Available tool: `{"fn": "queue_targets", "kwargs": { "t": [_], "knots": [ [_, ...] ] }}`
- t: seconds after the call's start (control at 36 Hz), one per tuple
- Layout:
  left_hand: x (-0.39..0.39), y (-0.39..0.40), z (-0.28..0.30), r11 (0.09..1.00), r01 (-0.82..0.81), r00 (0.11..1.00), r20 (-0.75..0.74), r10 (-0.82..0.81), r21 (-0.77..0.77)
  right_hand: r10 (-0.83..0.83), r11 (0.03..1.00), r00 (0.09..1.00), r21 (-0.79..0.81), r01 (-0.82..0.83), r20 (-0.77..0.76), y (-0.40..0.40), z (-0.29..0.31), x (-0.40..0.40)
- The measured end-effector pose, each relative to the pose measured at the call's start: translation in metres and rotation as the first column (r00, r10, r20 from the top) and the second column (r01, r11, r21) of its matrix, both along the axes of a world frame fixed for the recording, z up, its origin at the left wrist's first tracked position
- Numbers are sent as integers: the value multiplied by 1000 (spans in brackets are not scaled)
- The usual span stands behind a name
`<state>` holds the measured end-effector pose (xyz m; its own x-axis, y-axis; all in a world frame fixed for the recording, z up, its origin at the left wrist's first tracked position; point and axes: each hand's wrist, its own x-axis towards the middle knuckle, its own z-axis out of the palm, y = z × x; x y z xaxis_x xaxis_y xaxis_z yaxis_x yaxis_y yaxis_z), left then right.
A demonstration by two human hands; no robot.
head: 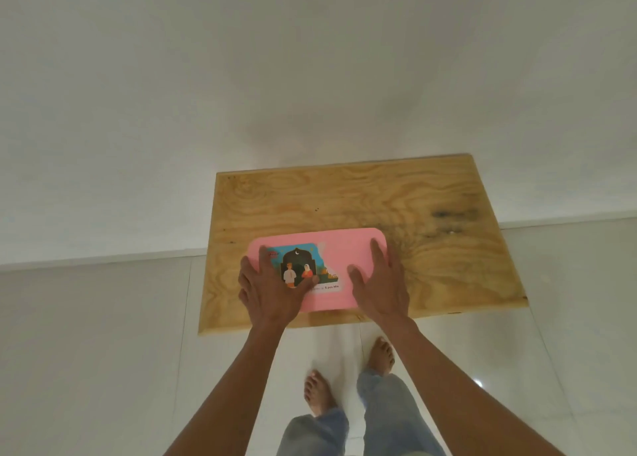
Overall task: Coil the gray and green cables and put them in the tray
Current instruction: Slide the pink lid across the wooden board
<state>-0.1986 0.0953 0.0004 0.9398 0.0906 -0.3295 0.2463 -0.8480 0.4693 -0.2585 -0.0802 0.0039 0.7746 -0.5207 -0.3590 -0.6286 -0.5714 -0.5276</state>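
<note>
Your two hands lie flat on a pink tray (339, 248) that sits near the front edge of a bare plywood tabletop (448, 193), seen from above through your head camera. Your left hand (267, 288) covers the tray's left end, fingers spread, thumb reaching across a printed sticker (303, 264) that shows two figures under a dark arch. Your right hand (381, 283) presses on the tray's right end, fingers stretched toward the far right corner, thumb angled inward. Neither hand is clenched or wrapped round anything; both palms rest open on the pink surface. The tray looks as though it is lying with a flat, closed face upward, though the wide-angle view makes that hard to confirm. No gray or green cable shows anywhere on the tabletop or in your hands. Below the tabletop's front edge, your bare feet (381, 354) stand on a pale tiled floor (103, 352), with blue jeans (386, 407) at the ankles. A plain white wall (206, 76) rises behind the tabletop.
</note>
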Motion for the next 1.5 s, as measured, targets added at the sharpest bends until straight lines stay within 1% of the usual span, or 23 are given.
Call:
{"fn": "queue_targets", "kwargs": {
  "t": [0.22, 0.31, 0.36, 0.42, 0.53, 0.64, 0.78, 0.94, 1.0, 1.08, 1.17, 1.25, 1.36, 1.5],
  "knots": [
    [5, 1, -4, 1000, -5, 1000, 25, 5, -14, 79, 991, 997, -110, -77, 15, -4, -2, 8],
    [11, 4, -6, 996, 84, 995, 48, -85, 24, 155, 968, 987, -204, -143, 41, -4, -8, 10],
    [16, 7, -8, 986, 161, 985, 47, -163, 53, 205, 952, 978, -242, -187, 49, -4, -15, 12],
    [19, 9, -12, 977, 201, 978, 45, -204, 70, 239, 935, 970, -282, -216, 47, -4, -23, 13],
    [15, 9, -17, 967, 216, 970, 85, -228, 132, 218, 932, 972, -313, -181, 89, -3, -34, 14],
    [10, 6, -27, 943, 214, 951, 168, -261, 255, 208, 926, 968, -346, -148, 143, -3, -38, 14],
    [9, 5, -34, 933, 206, 945, 189, -268, 294, 207, 924, 964, -357, -135, 170, -3, -41, 13],
    [10, 7, -34, 947, 205, 950, 185, -254, 246, 198, 914, 966, -387, -121, 166, -1, -43, 12],
    [10, 8, -35, 950, 196, 946, 207, -249, 244, 205, 913, 960, -390, -118, 190, -1, -46, 13],
    [6, 6, -34, 944, 191, 936, 241, -258, 270, 201, 904, 949, -419, -84, 245, 1, -48, 10],
    [1, 7, -29, 932, 179, 941, 223, -256, 314, 166, 916, 948, -399, -46, 271, 4, -45, 3],
    [-6, 11, -29, 957, 157, 950, 227, -214, 245, 177, 928, 956, -364, -82, 235, 6, -43, -5],
    [-9, 15, -30, 981, 132, 944, 283, -168, 144, 150, 937, 955, -346, -56, 254, 8, -40, -6],
    [-2, 13, -28, 989, 114, 941, 308, -139, 98, 98, 949, 959, -316, -9, 267, 11, -38, -3]
  ]
}}
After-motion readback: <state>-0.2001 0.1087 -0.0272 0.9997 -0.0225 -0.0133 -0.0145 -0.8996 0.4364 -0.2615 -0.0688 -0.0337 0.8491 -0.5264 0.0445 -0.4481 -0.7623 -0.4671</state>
